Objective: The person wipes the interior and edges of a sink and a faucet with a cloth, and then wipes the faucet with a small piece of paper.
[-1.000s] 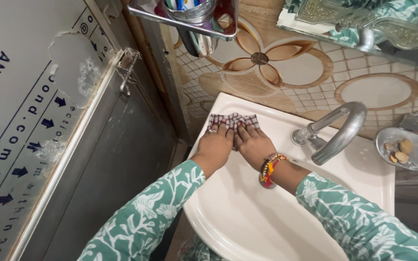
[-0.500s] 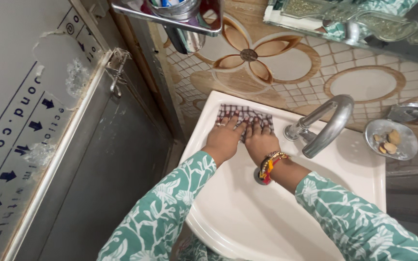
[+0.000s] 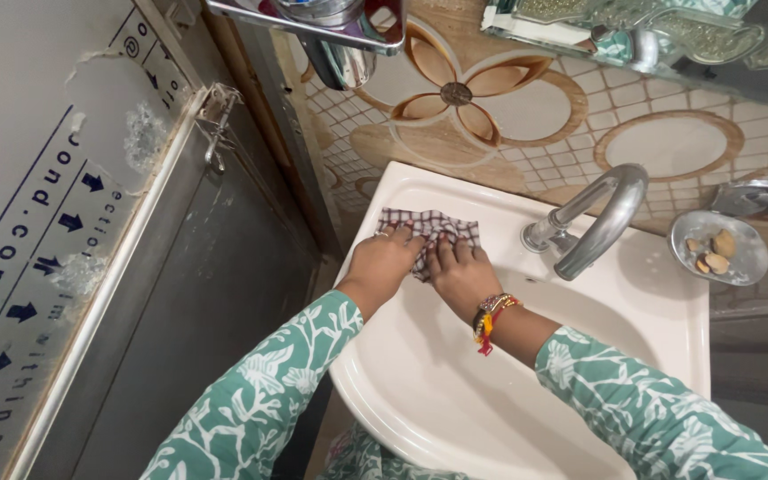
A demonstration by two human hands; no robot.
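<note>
A checked maroon-and-white cloth (image 3: pixel 427 226) lies bunched on the back left slope of the white wash basin (image 3: pixel 651 329). My left hand (image 3: pixel 382 260) presses on its left part, a ring on one finger. My right hand (image 3: pixel 458 274) presses on its right part, fingers over the cloth, with bangles and a red thread at the wrist. Both hands sit side by side, touching the cloth. Green leaf-print sleeves cover both forearms.
A curved metal tap (image 3: pixel 596 220) stands at the basin's back right. A metal soap dish (image 3: pixel 718 247) with soap scraps hangs on the tiled wall. A metal rack (image 3: pixel 331 31) with a cup and a mirror shelf (image 3: pixel 660 40) are overhead. A grey door (image 3: pixel 180 284) is to the left.
Both hands have slid the cloth back toward me and to the left along the basin slope, and it is more bunched than before.
</note>
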